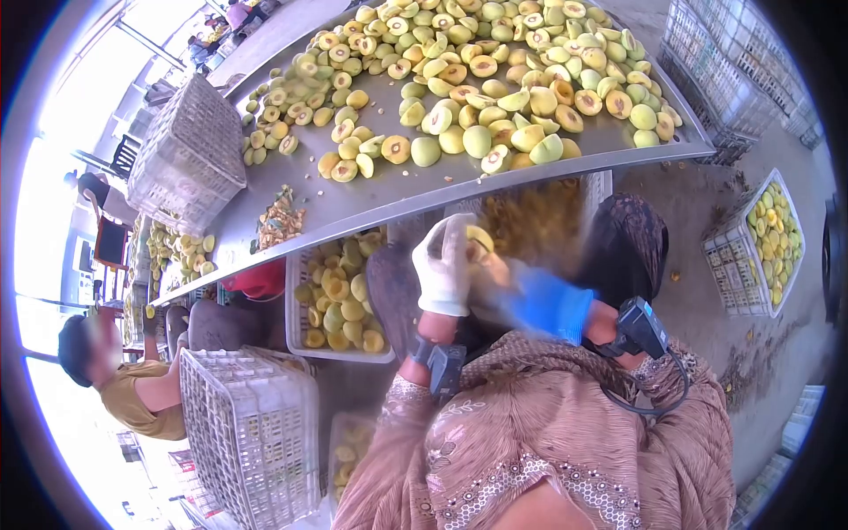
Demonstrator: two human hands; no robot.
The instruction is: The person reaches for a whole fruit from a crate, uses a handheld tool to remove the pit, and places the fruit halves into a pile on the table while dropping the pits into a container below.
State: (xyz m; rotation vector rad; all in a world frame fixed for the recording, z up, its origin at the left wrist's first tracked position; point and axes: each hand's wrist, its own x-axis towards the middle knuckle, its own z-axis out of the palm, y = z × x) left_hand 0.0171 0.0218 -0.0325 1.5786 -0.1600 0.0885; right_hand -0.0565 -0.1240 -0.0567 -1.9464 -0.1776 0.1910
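My left hand (442, 267), in a white glove, is closed around a yellow peach-like fruit half (480, 238) in front of my chest, below the table's near edge. Close beside it is my right hand (541, 300) in a blue glove, smeared by motion. Its fingers and anything in them cannot be made out. Under the hands and the table edge, a crate (601, 190) contains a blurred brownish-yellow mass. Many halved fruits (477, 140), green-skinned with reddish-brown centres, lie on the metal table (389, 190).
A pile of peelings or pits (281, 219) lies on the table by an upturned crate (190, 150). Fruit-filled crates stand below (340, 355) and at right (751, 287). An overturned crate (252, 433) stands at left, near a seated person (141, 397). Crates are stacked at upper right (724, 75).
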